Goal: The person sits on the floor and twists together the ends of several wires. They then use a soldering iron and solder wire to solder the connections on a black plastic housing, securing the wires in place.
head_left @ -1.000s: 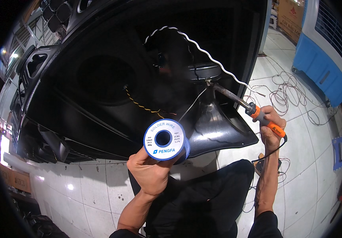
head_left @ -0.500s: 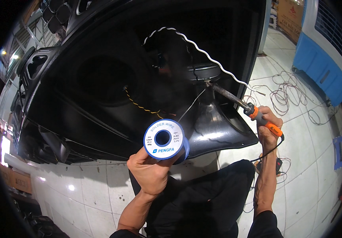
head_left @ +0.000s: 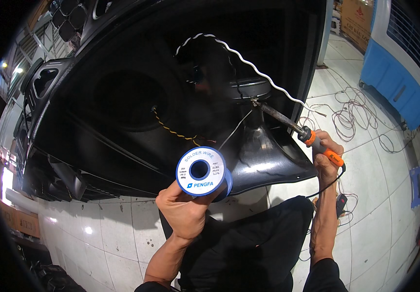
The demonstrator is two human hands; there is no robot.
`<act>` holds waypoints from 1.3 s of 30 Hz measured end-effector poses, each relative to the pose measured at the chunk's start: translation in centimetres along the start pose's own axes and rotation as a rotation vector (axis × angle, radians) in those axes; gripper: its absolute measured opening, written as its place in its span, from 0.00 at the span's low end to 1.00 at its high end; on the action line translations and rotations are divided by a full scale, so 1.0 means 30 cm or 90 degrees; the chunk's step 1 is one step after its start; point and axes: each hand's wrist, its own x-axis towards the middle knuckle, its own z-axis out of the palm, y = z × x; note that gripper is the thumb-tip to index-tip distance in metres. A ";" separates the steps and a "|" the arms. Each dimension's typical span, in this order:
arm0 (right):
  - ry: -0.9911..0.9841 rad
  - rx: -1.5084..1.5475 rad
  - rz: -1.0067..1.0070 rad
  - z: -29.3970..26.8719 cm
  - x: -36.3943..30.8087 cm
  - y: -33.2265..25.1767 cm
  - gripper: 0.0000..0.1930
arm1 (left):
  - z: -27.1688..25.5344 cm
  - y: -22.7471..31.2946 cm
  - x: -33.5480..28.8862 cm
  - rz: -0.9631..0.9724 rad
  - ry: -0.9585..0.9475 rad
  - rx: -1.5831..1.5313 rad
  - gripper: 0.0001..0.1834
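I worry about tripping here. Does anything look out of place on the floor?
Yes: thin reddish-brown cable lies in loose, tangled loops on the white tiled floor, beside the boxy blue plastic unit. Its spread, overlapping loops look untidy.

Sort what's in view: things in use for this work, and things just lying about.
In use:
- blue-and-white spool, in the left hand
- thin silvery wire
- soldering iron, in the right hand
- black horn-shaped part, near the iron's tip

Apparently just lying about:
- loose cables
- cardboard box
- blue appliance
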 end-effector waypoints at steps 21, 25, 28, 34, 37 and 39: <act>0.000 0.014 -0.001 0.017 -0.006 -0.013 0.22 | -0.014 0.002 -0.009 -0.009 0.003 0.004 0.16; -0.013 0.018 -0.040 0.019 -0.013 -0.027 0.23 | -0.025 0.006 -0.021 -0.025 0.010 0.004 0.16; 0.004 0.008 -0.083 0.012 -0.035 -0.048 0.22 | -0.039 -0.001 -0.033 -0.020 0.014 0.013 0.16; 0.102 -0.098 -0.086 -0.047 -0.138 -0.145 0.21 | -0.119 -0.028 -0.083 -0.087 0.054 -0.032 0.16; 0.238 -0.122 -0.064 -0.066 -0.214 -0.224 0.22 | -0.145 0.007 -0.105 -0.109 0.067 -0.062 0.27; 0.284 -0.157 -0.023 -0.131 -0.275 -0.309 0.23 | -0.140 0.022 -0.111 -0.109 0.067 -0.113 0.27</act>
